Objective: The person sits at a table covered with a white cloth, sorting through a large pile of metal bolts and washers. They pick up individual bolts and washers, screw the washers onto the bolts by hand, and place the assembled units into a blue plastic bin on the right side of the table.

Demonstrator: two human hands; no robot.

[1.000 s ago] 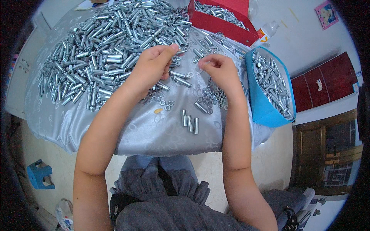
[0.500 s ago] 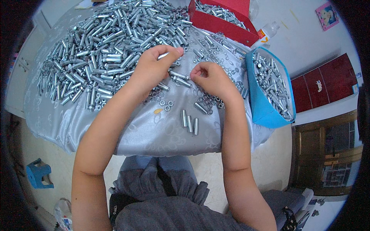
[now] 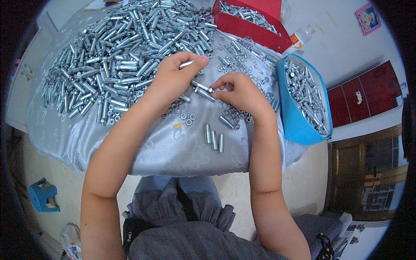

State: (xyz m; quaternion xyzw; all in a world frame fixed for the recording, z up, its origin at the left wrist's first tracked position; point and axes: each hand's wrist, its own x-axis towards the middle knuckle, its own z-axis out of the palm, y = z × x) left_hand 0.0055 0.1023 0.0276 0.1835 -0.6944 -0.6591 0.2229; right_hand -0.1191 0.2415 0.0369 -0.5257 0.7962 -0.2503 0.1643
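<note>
My left hand [image 3: 175,76] is closed around silver metal anchor bolts, above the front edge of the big pile [image 3: 130,52]. One bolt [image 3: 200,85] sticks out below its fingers towards the right, with another bolt [image 3: 204,94] just beneath; whether that lower one is held or lies on the cloth I cannot tell. My right hand [image 3: 242,93] has thumb and forefinger around a small nut [image 3: 211,90] at the upper bolt's end. Loose nuts [image 3: 188,119] lie below my hands, and three plain metal sleeves [image 3: 214,138] lie nearer to me.
A blue fabric bin [image 3: 305,130] full of bolts stands at the right table edge. Behind it are a red box [image 3: 251,28] with more bolts and a plastic bottle [image 3: 302,38]. Scattered washers [image 3: 258,71] lie on the shiny grey tablecloth [image 3: 173,151].
My right thumb and fingers have spread and shifted slightly left at the bolt's end, so the nut now shows between them. My left hand has barely moved.
</note>
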